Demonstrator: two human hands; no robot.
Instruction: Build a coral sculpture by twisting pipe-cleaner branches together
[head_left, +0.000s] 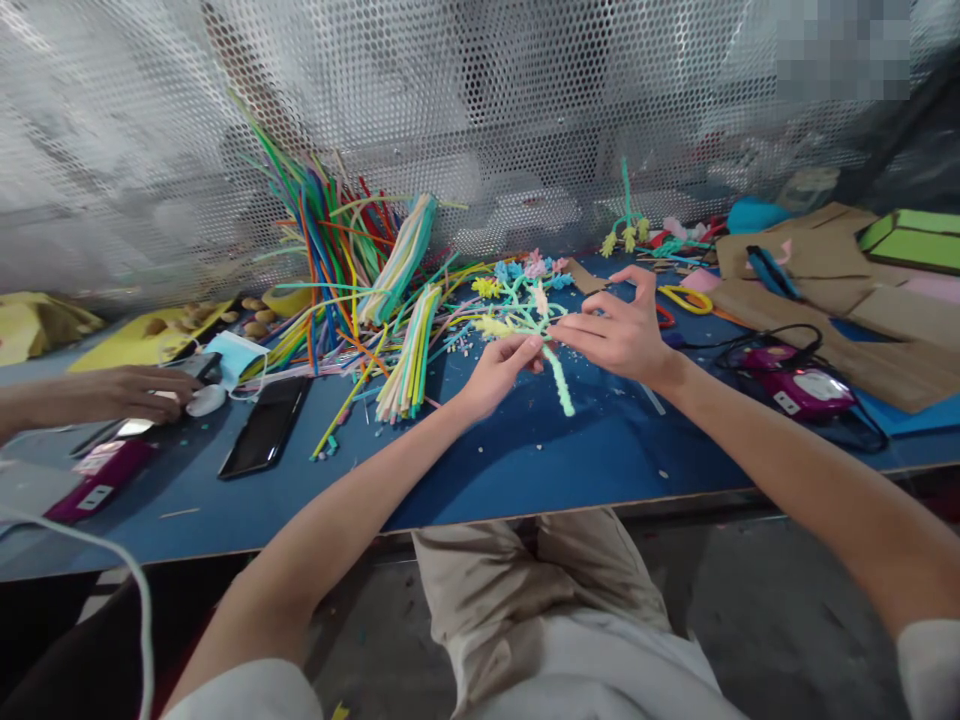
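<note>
A bouquet of pipe-cleaner flowers (559, 383) has a thick pale-green stem that points down toward the table's front edge. Its branches carry yellow, blue and pink blossoms at the top. My left hand (506, 372) pinches it near the top of the stem, thumb and fingers together. My right hand (619, 328) is at the bouquet's right side, its thumb and forefinger closed at a branch and its other fingers lifted. The exact spot it grips is too small to tell.
Bundles of colored pipe cleaners (409, 360) lie left of the bouquet, near a black phone (266, 425). Another person's hand (142, 392) is at the far left. Yellow scissors (686, 300), brown cardboard (862, 330) and a purple device (802, 385) lie on the right.
</note>
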